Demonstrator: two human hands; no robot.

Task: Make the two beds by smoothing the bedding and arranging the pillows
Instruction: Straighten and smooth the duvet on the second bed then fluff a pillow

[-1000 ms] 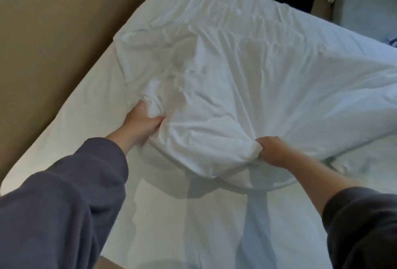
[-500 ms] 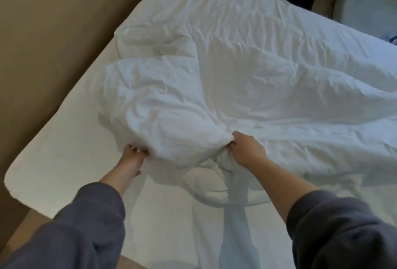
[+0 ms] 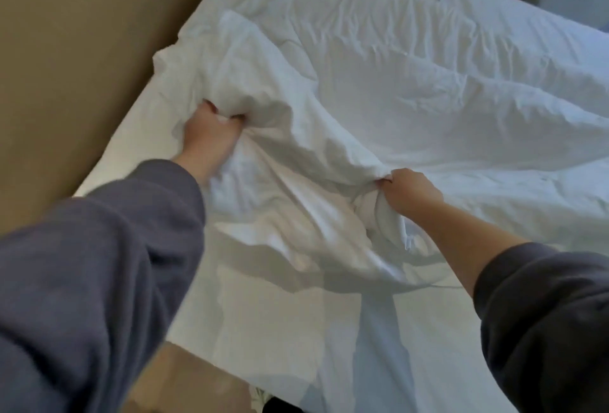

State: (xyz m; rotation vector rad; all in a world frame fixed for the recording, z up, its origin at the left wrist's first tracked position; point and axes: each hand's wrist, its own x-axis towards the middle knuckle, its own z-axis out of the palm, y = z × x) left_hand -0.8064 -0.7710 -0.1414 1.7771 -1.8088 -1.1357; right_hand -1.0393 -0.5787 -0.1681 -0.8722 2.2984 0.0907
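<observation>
Left hand [image 3: 211, 135] moved forward, gripping duvet [image 3: 412, 89]

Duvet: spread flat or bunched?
Bunched. Left hand and right hand grip gathered folds of the duvet; bare sheet shows nearer the camera.

You wear a long-sleeved top in soft slate-blue fabric. Your left sleeve [image 3: 99, 264]: loose, heavily folded, cuff at the wrist. Your right sleeve [image 3: 543, 313]: reads darker, cuff ends partway up the forearm. Left hand [image 3: 207, 135] and right hand [image 3: 408, 191] ungloved.
</observation>
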